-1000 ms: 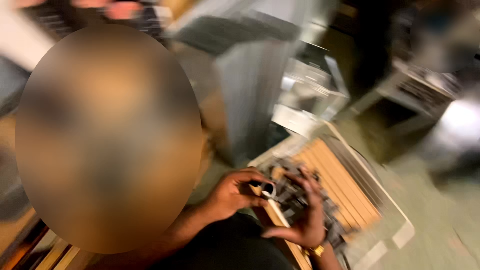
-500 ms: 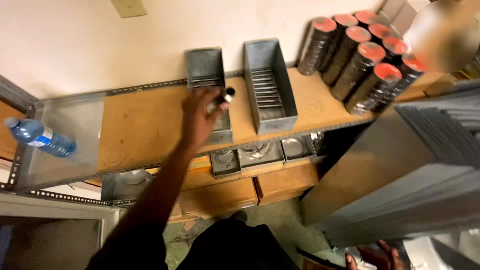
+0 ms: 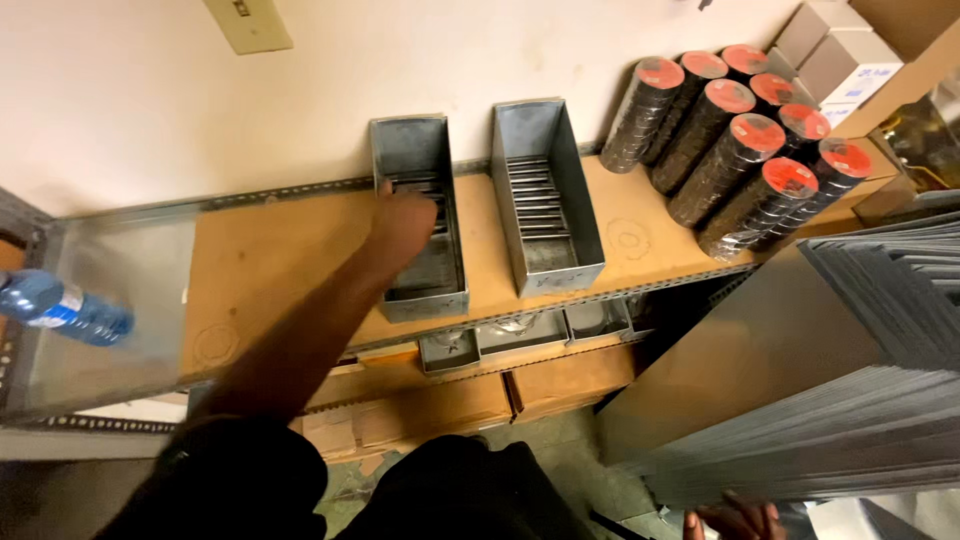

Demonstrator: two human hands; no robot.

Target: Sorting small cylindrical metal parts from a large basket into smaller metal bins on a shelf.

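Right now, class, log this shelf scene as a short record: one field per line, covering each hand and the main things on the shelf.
left hand: reaching into the left metal bin; whether it holds anything cannot be told
right hand: at the bottom edge, by the stacked grey sheets
right metal bin: beside the first, slotted floor
rolls with red caps: stacked at shelf's right
water bottle: lying at shelf's left

A cream wall (image 3: 520, 60) with a switch plate (image 3: 248, 22) backs a metal-framed shelf (image 3: 270, 260); cardboard boxes (image 3: 420, 410) sit beneath, on grey floor (image 3: 560, 440).
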